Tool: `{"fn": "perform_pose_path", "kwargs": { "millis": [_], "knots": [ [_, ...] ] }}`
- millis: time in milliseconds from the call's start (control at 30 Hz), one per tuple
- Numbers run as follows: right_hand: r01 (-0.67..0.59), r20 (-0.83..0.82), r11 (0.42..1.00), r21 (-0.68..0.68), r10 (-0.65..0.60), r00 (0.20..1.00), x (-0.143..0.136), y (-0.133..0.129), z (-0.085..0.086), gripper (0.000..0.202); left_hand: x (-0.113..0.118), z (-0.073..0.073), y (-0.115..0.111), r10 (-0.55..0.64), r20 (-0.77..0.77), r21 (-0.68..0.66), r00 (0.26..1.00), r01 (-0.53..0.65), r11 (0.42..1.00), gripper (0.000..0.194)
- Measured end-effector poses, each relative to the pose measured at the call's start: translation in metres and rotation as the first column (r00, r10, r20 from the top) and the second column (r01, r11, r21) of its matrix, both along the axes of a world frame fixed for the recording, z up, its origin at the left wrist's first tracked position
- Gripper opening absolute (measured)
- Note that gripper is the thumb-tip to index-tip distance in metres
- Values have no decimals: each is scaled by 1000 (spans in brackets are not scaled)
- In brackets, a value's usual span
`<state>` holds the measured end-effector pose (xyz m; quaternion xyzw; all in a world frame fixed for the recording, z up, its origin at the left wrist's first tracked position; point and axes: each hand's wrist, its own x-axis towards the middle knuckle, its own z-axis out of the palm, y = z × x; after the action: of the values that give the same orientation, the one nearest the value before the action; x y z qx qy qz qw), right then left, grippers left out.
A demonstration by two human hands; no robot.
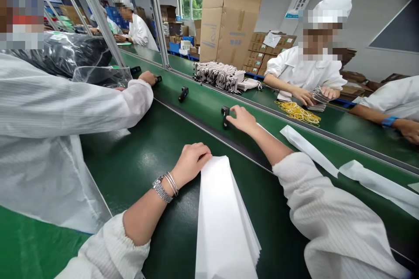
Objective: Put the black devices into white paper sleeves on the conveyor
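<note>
My left hand [190,163], with a watch and bangles at its wrist, has its fingers curled at the top end of a stack of long white paper sleeves [222,218]. The stack lies fanned on the dark green table in front of me. My right hand [242,119] reaches over the green conveyor belt, thumb and forefinger apart at the right side of a small black device [225,117]. The fingertips meet or nearly meet its edge; I cannot tell which. A similar black device [183,93] lies further up the belt.
A co-worker's hand [149,78] at left is at another black device. White paper sleeves [309,149] lie on the belt at right. Across the belt are a pile of pale pouches [219,76], yellow rubber bands [297,112] and a co-worker holding a bundle. A metal post [159,30] stands beyond.
</note>
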<state>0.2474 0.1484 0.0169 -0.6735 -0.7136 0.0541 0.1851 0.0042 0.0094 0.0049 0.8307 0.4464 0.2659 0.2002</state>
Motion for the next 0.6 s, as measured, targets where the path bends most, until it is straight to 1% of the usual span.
{"fn": "perform_pose_path", "kwargs": {
  "millis": [67, 133, 167, 200, 267, 300, 333, 367, 400, 433, 467, 500, 533, 600],
  "knots": [
    [32, -20, 992, -124, -34, 999, -12, 13, -12, 49, 1, 2, -2, -25, -50, 45, 998, 28, 999, 27],
    [67, -87, 984, -163, -82, 993, -17, 24, -22, 50, -1, 3, -3, -37, -77, 71, 996, 43, 997, 27],
    [76, -148, 984, -161, -100, 984, -16, 28, -27, 48, -1, 4, -3, -46, -78, 77, 996, 52, 996, 26],
    [73, -243, 985, -157, -110, 964, -14, 30, -30, 48, -2, 5, -3, -57, -76, 82, 995, 63, 995, 25],
    [46, -454, 986, -158, -113, 884, -8, 28, -35, 49, -4, 7, -4, -70, -70, 97, 995, 77, 992, 24],
    [24, -552, 987, -161, -110, 827, -6, 23, -35, 50, -4, 8, -4, -71, -69, 109, 995, 78, 991, 24],
    [-9, -652, 988, -157, -97, 752, -4, 15, -34, 52, -4, 9, -4, -68, -71, 124, 995, 76, 989, 24],
    [-54, -750, 989, -139, -70, 658, -4, 4, -32, 55, -3, 10, -5, -63, -74, 141, 995, 73, 987, 23],
    [-108, -834, 989, -105, -28, 550, -5, -8, -28, 59, -3, 11, -5, -58, -75, 160, 996, 69, 985, 22],
    [-171, -908, 984, -52, 24, 418, -6, -22, -24, 64, -3, 11, -5, -54, -74, 178, 996, 67, 982, 21],
    [-237, -956, 972, 7, 76, 284, -9, -37, -19, 71, -2, 12, -5, -53, -72, 194, 996, 66, 979, 19],
    [-287, -976, 957, 52, 110, 189, -12, -52, -14, 77, -2, 12, -5, -50, -68, 208, 996, 64, 976, 17],
    [-315, -983, 945, 84, 131, 131, -16, -66, -10, 81, -2, 12, -5, -49, -63, 219, 997, 61, 974, 15],
    [-344, -986, 932, 115, 149, 73, -24, -88, -3, 90, -2, 13, -6, -47, -48, 228, 998, 57, 972, 13]
  ]
}}
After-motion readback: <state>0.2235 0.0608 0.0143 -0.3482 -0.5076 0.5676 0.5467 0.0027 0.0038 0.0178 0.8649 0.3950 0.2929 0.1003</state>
